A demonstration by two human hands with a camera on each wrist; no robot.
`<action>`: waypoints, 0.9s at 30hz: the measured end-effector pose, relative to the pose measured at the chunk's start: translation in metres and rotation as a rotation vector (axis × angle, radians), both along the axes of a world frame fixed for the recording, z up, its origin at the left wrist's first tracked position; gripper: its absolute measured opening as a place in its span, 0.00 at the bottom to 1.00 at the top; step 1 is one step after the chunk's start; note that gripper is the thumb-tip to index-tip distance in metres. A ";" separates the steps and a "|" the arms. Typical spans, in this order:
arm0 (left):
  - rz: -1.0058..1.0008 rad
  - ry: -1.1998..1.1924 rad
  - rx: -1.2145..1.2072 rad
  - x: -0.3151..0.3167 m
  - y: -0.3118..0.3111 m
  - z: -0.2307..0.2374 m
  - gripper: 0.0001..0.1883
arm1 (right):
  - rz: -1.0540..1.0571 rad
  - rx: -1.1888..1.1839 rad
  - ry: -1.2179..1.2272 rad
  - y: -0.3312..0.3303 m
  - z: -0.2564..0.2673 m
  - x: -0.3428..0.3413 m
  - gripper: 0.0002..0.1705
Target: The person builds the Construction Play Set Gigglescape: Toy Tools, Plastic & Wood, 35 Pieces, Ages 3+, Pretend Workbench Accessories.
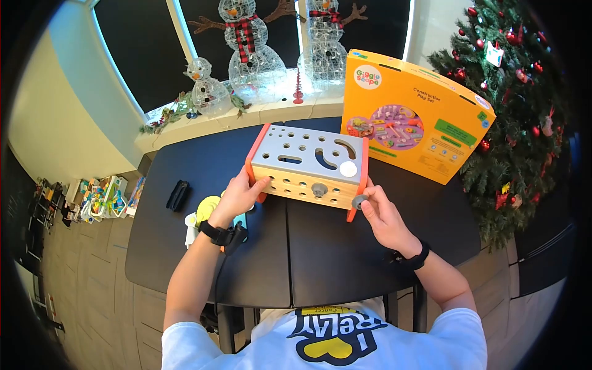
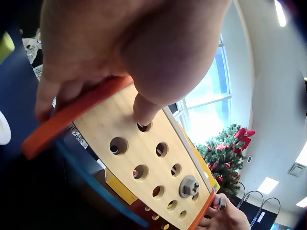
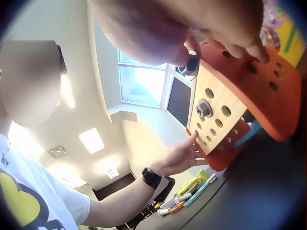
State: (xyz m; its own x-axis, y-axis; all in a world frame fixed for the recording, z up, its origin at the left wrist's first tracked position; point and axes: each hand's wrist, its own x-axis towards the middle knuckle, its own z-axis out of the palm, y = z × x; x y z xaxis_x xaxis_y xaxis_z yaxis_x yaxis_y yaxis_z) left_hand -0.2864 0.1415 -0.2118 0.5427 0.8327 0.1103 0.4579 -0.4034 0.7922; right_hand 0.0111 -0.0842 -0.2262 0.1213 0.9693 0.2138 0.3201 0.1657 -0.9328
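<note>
A toy workbench [image 1: 296,182] with a grey perforated top, pale wooden front and red end panels is tilted above the table. My left hand [image 1: 239,196] grips its left end, thumb on the wooden front and fingers round the red panel [image 2: 72,117]. A grey hex bolt [image 1: 319,189] sits in a front hole toward the right. With my right hand [image 1: 385,216] I pinch a second grey hex piece [image 3: 190,65] beside the right red panel [image 3: 261,91]. Other fingers of that hand lie along the panel's outer face. The far end of the pinched piece is hidden.
Yellow, white and blue toy tools [image 1: 206,213] lie on the black table [image 1: 240,277] by my left wrist. A black case [image 1: 178,195] lies further left. An orange play set box [image 1: 401,123] stands behind at right, near a decorated tree [image 1: 499,111].
</note>
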 end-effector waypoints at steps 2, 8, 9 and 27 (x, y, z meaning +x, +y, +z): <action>0.019 -0.020 0.072 0.003 -0.007 0.003 0.31 | 0.014 -0.013 0.047 -0.001 0.003 0.001 0.11; 0.178 -0.025 0.089 0.012 -0.021 0.021 0.27 | 0.045 0.242 0.151 0.000 0.000 0.009 0.11; 0.209 -0.011 0.076 0.012 -0.025 0.028 0.27 | 0.052 0.290 0.189 0.001 0.001 0.009 0.11; 0.126 0.052 0.203 0.003 -0.083 0.069 0.30 | 0.080 0.205 0.814 0.014 0.029 0.038 0.14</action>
